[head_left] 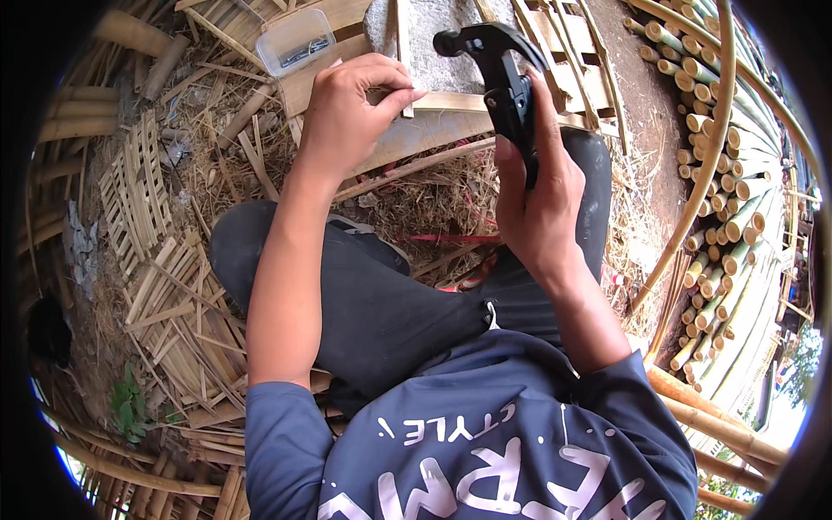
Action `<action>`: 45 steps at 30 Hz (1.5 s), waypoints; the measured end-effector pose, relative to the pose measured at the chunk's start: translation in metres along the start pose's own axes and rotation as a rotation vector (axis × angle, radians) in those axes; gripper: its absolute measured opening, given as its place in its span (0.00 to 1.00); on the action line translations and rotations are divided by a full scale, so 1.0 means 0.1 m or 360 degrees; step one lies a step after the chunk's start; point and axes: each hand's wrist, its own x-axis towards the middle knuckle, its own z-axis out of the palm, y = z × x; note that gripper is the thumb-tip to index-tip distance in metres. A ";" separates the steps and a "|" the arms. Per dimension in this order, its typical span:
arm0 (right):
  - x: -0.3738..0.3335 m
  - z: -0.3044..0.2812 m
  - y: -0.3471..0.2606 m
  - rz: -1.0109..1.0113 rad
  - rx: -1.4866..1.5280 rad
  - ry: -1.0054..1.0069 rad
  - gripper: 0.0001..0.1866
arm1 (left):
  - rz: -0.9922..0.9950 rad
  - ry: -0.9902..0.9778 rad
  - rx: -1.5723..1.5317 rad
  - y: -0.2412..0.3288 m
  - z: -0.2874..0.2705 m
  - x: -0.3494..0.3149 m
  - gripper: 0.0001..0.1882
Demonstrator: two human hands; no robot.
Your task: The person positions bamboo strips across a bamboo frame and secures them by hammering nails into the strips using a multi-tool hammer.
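Note:
My right hand (546, 195) grips a black claw hammer (511, 100) by its handle, thumb and forefinger stretched along it. The hammer's head is raised over a grey stone slab (381, 30). Left of it, my left hand (355, 104) is closed in a pinch at a corner where an upright bamboo strip (403, 39) meets a crosswise bamboo strip (459, 102). What the fingertips hold is too small to make out. A clear plastic tub (270, 61) with small dark metal pieces stands just beyond my left hand.
Stacked green bamboo poles (732, 208) lie at the right, with a bent pole (724, 113) in front. Split bamboo pieces (186, 321) and a slatted bamboo panel (134, 191) lie at the left. Straw-like shavings (416, 204) cover the ground between my folded legs (381, 299).

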 end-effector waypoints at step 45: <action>0.02 0.02 0.12 0.0079 0.0044 -0.0155 0.31 | -0.0010 -0.0072 0.0089 0.00 -0.08 -0.01 0.07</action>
